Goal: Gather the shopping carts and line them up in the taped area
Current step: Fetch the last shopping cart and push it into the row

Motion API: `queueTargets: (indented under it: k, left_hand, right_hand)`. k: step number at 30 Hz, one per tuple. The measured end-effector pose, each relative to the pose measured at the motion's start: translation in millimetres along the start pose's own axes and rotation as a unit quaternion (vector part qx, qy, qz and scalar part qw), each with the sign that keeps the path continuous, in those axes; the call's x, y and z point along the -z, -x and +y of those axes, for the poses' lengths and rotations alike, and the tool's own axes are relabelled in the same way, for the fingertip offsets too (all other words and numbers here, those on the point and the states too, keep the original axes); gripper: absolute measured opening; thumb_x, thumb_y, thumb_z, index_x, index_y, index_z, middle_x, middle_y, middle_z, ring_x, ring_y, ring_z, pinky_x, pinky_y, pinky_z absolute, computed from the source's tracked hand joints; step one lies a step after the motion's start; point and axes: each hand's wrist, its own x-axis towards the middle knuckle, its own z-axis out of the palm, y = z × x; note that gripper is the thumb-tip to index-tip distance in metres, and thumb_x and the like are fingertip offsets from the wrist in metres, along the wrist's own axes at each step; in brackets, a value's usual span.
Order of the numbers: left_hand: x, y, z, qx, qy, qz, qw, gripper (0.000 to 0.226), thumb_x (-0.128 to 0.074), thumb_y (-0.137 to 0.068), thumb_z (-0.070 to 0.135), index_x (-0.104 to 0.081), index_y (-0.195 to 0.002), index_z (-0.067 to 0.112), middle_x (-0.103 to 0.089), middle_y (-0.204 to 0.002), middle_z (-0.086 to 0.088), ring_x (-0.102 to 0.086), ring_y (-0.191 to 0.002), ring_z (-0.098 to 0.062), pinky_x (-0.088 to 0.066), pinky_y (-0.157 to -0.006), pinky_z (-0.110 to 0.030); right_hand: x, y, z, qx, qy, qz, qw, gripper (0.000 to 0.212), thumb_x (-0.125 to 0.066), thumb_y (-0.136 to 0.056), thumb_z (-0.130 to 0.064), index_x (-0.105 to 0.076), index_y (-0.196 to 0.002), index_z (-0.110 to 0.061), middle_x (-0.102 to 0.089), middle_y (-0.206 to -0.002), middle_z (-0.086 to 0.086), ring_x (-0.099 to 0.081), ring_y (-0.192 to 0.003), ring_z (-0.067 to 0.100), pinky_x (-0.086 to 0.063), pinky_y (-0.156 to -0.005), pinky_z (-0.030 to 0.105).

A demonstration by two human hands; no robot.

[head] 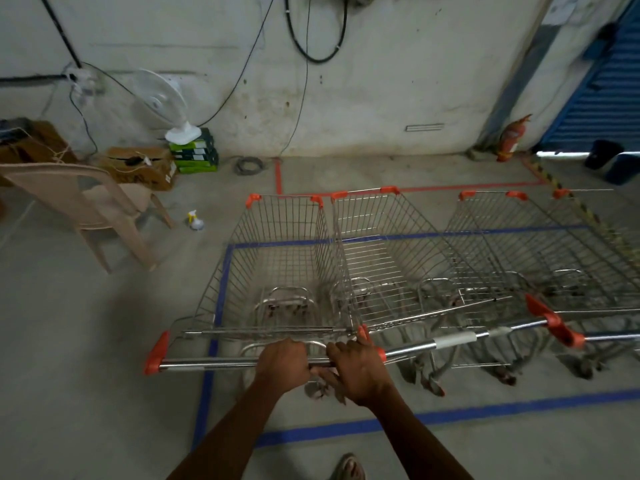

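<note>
Three shopping carts [485, 258] already stand abreast inside the blue-taped area [221, 278]; the leftmost cart [277, 258] straddles its left line; it needs nudging right. Both the left hand [282, 362] and right hand [356, 368] are clamped on its handle bar [207, 363].

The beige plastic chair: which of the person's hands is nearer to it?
Left. The left hand grips the cart handle on the side of the beige plastic chair; the right hand grips farther away.
</note>
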Motion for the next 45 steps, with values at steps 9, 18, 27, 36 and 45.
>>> queueTargets:
  k: [9,18,27,36,45]
  left_hand:
    - [8,3,-16,-0.048,0.135,0.016,0.99,0.026,-0.066,-0.083,0.046,-0.069,-0.091,0.021,-0.072,-0.09,-0.002,-0.068,-0.084,-0.023,-0.047,-0.067,-0.03]
    - [-10,1,-7,-0.032,0.055,0.032,0.997,0.023,-0.062,-0.087,0.038,-0.07,-0.102,0.023,-0.072,-0.102,-0.002,-0.067,-0.096,-0.024,-0.052,-0.079,-0.035]
    - [-11,3,-1,-0.026,0.026,0.028,0.999,0.025,-0.059,-0.09,0.04,-0.07,-0.105,0.023,-0.072,-0.102,-0.003,-0.068,-0.093,-0.024,-0.052,-0.078,-0.035]
    - [-4,7,-3,-0.034,0.087,0.04,0.995,0.026,-0.06,-0.088,0.046,-0.071,-0.098,0.024,-0.071,-0.096,0.0,-0.066,-0.085,-0.02,-0.05,-0.074,-0.032]
    - [12,13,-14,-0.094,0.219,0.082,0.968,0.061,-0.066,-0.076,0.059,-0.049,-0.127,0.029,-0.058,-0.123,0.007,-0.059,-0.104,-0.013,-0.049,-0.086,-0.028]
  right_hand:
    - [10,-6,-7,-0.035,0.002,0.0,0.999,0.047,-0.027,-0.108,-0.055,-0.055,-0.081,-0.029,-0.066,-0.067,-0.002,-0.063,-0.064,0.021,-0.035,-0.109,0.051]
    - [19,-11,-19,-0.119,0.021,-0.023,0.992,0.061,-0.026,-0.108,-0.052,-0.067,-0.07,-0.028,-0.065,-0.062,0.0,-0.064,-0.072,0.02,-0.04,-0.104,0.043]
    - [14,-13,-10,-0.07,-0.015,-0.01,0.997,0.061,-0.005,-0.107,-0.048,-0.049,-0.07,-0.029,-0.048,-0.06,-0.002,-0.056,-0.065,0.023,-0.038,-0.107,0.052]
    - [7,-13,-7,-0.08,-0.029,-0.011,0.996,0.061,-0.012,-0.109,-0.05,-0.059,-0.077,-0.03,-0.065,-0.076,-0.003,-0.056,-0.075,0.016,-0.038,-0.101,0.042]
    - [8,-23,-5,-0.097,-0.092,-0.016,0.991,0.034,-0.028,-0.104,-0.042,-0.059,-0.104,-0.028,-0.062,-0.101,-0.003,-0.057,-0.093,0.018,-0.045,-0.093,0.043]
